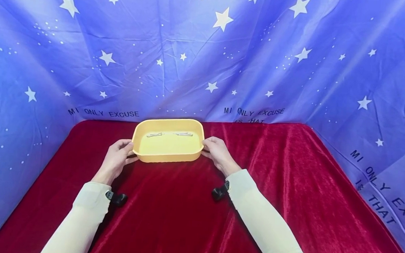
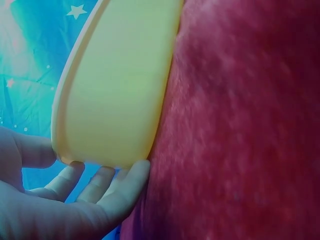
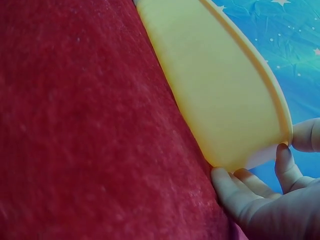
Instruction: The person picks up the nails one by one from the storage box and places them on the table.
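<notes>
A yellow rectangular plastic tub (image 1: 168,155) with rounded corners sits toward the far edge of the red cloth. Two small groups of thin silvery sticks, one at left (image 1: 155,135) and one at right (image 1: 183,134), lie inside it. My left hand (image 1: 116,158) grips the tub's left end, thumb at the rim and fingers against the outer wall. At the opposite end, my right hand (image 1: 218,152) holds it the same way. Both wrist views show the tub's long side wall (image 2: 117,85), its lower edge close along the cloth, with fingertips (image 3: 225,182) at the end wall.
Red velvety cloth (image 1: 170,216) covers the table. Blue curtains (image 1: 164,75) with white stars and printed words hang behind it and along both sides. A small black device (image 1: 116,198) is strapped at each wrist, over light sleeves (image 1: 263,217).
</notes>
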{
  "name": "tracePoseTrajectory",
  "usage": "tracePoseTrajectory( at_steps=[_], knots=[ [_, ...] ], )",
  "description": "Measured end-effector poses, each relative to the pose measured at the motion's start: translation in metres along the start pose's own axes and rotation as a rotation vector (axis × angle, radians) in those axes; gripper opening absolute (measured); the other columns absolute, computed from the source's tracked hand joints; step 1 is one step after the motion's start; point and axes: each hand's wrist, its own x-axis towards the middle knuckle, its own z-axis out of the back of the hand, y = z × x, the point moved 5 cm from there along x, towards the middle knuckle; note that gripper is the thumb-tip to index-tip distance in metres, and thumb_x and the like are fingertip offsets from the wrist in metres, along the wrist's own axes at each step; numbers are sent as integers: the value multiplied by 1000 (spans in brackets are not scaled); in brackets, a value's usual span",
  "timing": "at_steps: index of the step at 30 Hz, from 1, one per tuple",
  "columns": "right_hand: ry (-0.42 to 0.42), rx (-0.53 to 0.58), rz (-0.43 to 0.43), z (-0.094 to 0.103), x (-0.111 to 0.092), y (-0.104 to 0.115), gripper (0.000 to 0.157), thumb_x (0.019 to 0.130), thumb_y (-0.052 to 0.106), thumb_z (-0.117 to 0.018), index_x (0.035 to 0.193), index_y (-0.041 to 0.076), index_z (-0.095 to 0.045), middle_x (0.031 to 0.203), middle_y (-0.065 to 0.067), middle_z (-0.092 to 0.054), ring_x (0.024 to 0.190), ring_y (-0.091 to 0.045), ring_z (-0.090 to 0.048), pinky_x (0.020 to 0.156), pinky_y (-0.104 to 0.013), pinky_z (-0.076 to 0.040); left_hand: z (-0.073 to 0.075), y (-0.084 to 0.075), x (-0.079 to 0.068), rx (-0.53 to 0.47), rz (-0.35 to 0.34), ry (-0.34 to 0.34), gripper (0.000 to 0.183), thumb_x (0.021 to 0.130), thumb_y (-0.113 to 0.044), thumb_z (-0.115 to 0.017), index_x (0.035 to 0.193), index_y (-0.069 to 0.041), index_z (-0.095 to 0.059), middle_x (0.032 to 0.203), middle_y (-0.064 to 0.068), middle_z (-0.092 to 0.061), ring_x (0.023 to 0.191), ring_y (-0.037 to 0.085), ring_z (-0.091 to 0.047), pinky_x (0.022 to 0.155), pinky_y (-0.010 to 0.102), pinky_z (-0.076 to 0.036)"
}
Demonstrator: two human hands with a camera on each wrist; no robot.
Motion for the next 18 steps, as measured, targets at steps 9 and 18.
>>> tracePoseTrajectory(
  at_steps=[9,18],
  knots=[
    [-12,23,56,9,-4,3,5,89,5,-55,86,1,-54,92,-15,-56,90,-23,-64,87,-44,-54,-10,1,0,-12,13,-2,38,99,-11,-47,131,8,-39,127,21,-45,85,10,-64,84,38,-55],
    [-29,19,-2,20,-3,3,4,92,5,-53,90,1,-51,100,-17,-53,96,-24,-61,93,-46,-51,-19,1,2,-16,22,3,40,98,-10,-47,132,8,-39,128,22,-46,85,10,-64,85,39,-55]
  ],
)
